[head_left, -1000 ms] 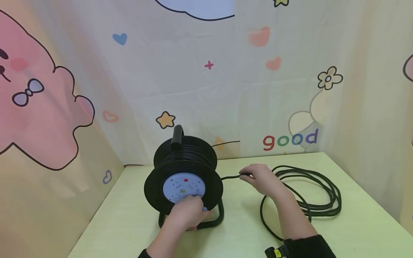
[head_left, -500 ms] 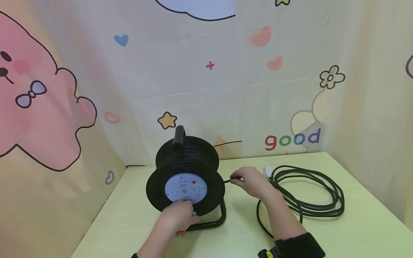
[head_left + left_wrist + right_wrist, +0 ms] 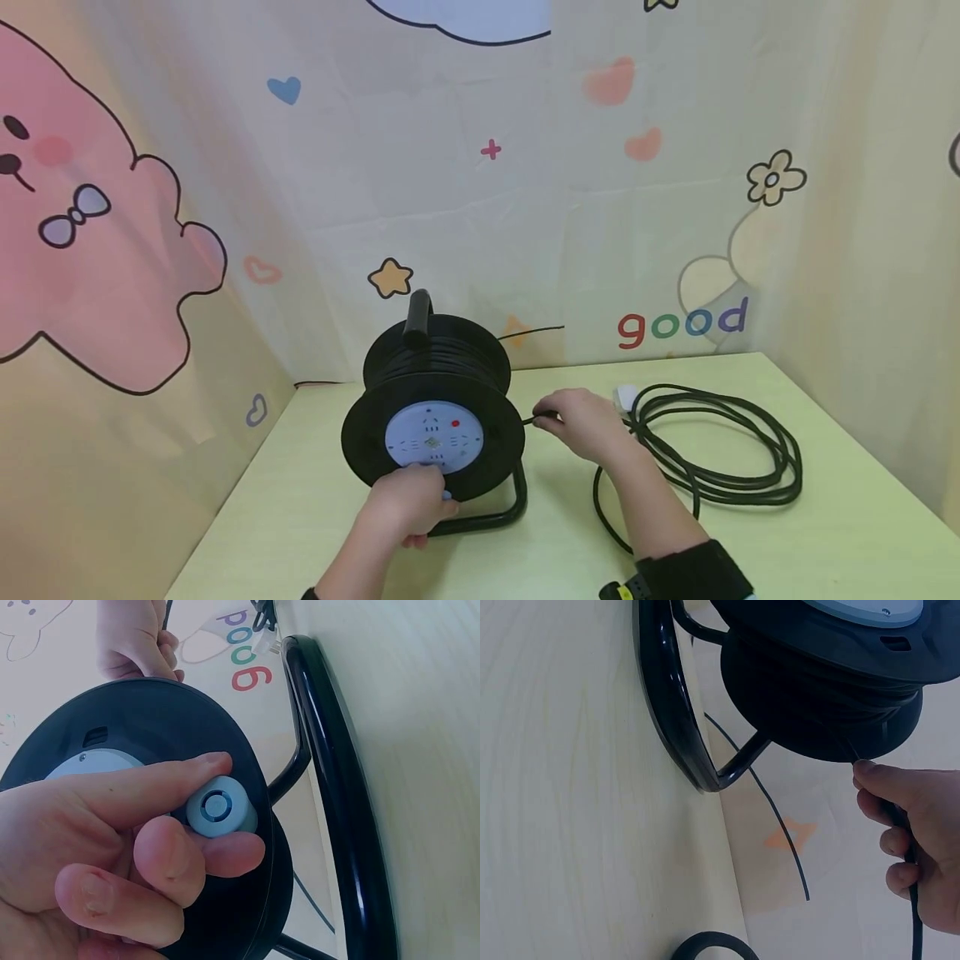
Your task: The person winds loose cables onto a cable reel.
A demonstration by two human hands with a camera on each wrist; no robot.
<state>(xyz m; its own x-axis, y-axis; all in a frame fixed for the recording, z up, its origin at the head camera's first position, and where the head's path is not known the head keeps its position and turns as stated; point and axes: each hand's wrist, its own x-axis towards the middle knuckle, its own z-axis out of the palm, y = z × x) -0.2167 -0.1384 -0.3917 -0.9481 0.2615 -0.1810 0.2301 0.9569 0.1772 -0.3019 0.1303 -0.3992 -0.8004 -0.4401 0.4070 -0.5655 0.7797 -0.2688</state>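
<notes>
A black cable reel (image 3: 495, 483) with a pale blue socket panel (image 3: 434, 435) stands on its tubular frame (image 3: 480, 523), black cable wound round its drum (image 3: 438, 362). My left hand (image 3: 408, 500) is at the panel's lower edge; in the left wrist view its thumb and fingers pinch a round pale blue crank knob (image 3: 217, 807). To the right of the reel, my right hand (image 3: 585, 425) grips the black cable (image 3: 916, 922), thumb on top and fingers curled round it. From there the cable runs to the drum on one side and down toward the table on the other.
Loose coils of cable (image 3: 787, 467) lie at the table's right, a white plug (image 3: 626, 397) beside them. The reel's carrying handle (image 3: 417, 321) points up. A patterned curtain (image 3: 525, 208) hangs behind the pale table (image 3: 847, 542).
The socket panel has turned, its red switch shifting right. My left hand has swung left with the knob. My right hand has drawn nearer the reel, shortening the cable between.
</notes>
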